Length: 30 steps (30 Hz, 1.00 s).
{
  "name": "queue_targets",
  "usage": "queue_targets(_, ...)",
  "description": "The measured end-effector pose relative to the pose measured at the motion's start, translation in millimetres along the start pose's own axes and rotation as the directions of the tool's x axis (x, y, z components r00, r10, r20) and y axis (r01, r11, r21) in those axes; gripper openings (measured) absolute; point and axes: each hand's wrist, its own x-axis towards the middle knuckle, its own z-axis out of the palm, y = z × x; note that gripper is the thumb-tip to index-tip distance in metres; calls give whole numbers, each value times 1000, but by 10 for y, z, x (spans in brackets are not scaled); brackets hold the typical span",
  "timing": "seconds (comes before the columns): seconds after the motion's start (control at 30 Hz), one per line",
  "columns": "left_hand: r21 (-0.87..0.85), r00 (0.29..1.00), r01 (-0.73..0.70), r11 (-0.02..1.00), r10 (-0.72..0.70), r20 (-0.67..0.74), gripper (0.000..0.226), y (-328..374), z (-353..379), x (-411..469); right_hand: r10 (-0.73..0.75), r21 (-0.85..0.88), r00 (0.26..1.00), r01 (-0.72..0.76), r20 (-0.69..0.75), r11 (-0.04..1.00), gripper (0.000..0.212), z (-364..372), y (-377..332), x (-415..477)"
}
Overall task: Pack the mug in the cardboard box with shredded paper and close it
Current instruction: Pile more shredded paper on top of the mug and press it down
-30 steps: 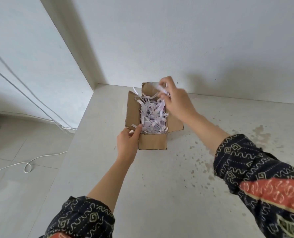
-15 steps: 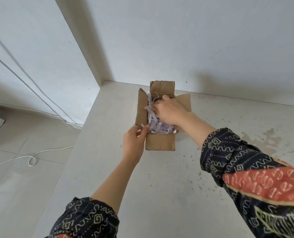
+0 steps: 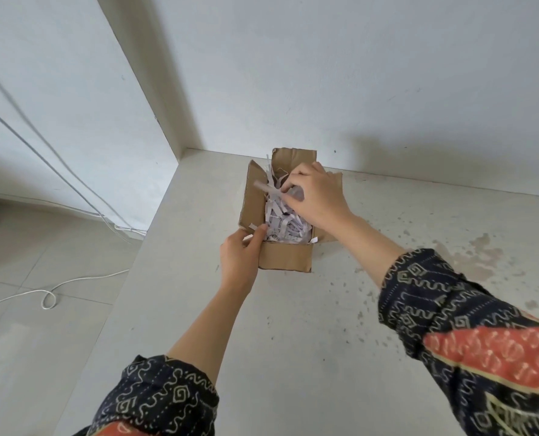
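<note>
A small brown cardboard box (image 3: 285, 258) stands open on a pale counter, its flaps spread outward. White and lilac shredded paper (image 3: 285, 226) fills it to the rim. My left hand (image 3: 241, 258) grips the box's near left corner, thumb at the rim. My right hand (image 3: 313, 195) is over the far half of the box, fingers pinched on a clump of paper strips that trails toward the left flap. The mug is hidden; I see none of it.
The counter (image 3: 293, 341) ends at a white wall just behind the box and drops off at its left edge (image 3: 126, 278). Grey stains speckle it to the right. On the tiled floor at the left lies a white cable (image 3: 46, 298).
My right hand went down from above the box's far flap into the shredded paper, and now lifts a little with strips pinched in it. My left hand stayed on the box corner.
</note>
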Motion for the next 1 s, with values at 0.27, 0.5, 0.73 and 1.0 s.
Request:
queue_targets(0.27, 69, 1000, -11, 998, 12, -19, 28, -1, 45, -19, -90, -246, 833, 262, 545, 933, 31, -86, 53, -300)
queue_targets(0.5, 111, 998, -23, 994, 29, -48, 30, 14, 66, -22, -28, -343, 848, 244, 529, 907, 17, 35, -43, -228)
queue_targets(0.73, 140, 998, -15, 990, 22, -54, 31, 33, 104, -50, -36, 106, 996, 27, 84, 994, 23, -216, -1, -300)
queue_targets(1.0, 148, 998, -35, 988, 42, -43, 47, -45, 62, -15, -11, -40, 916, 29, 400, 999, 59, 174, -102, 16)
